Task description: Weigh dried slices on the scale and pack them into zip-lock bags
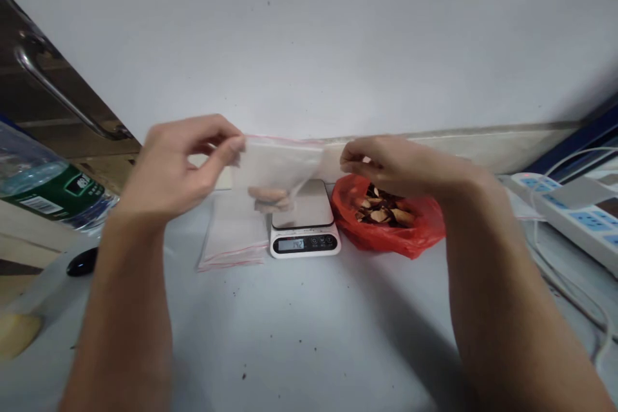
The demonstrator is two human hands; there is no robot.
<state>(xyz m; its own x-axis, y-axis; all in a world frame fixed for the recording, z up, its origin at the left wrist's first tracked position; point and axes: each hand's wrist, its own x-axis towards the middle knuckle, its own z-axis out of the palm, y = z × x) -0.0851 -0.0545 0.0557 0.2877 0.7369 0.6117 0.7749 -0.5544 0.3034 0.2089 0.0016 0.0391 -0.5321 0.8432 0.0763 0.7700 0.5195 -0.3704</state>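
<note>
My left hand pinches the upper left corner of a clear zip bag. Several brown dried slices lie at the bottom of this bag, which hangs over a white kitchen scale. The scale's display seems to read 142. My right hand is in the air above a red plastic bag, apart from the zip bag. Its fingers are closed together, and whatever they hold, if anything, is hidden. Inside the open red bag are more dried slices.
Left of the scale lies a stack of flat zip bags. A large bottle with a green label and a black object are at the left. White power strips with cables occupy the right side. A wall rises behind.
</note>
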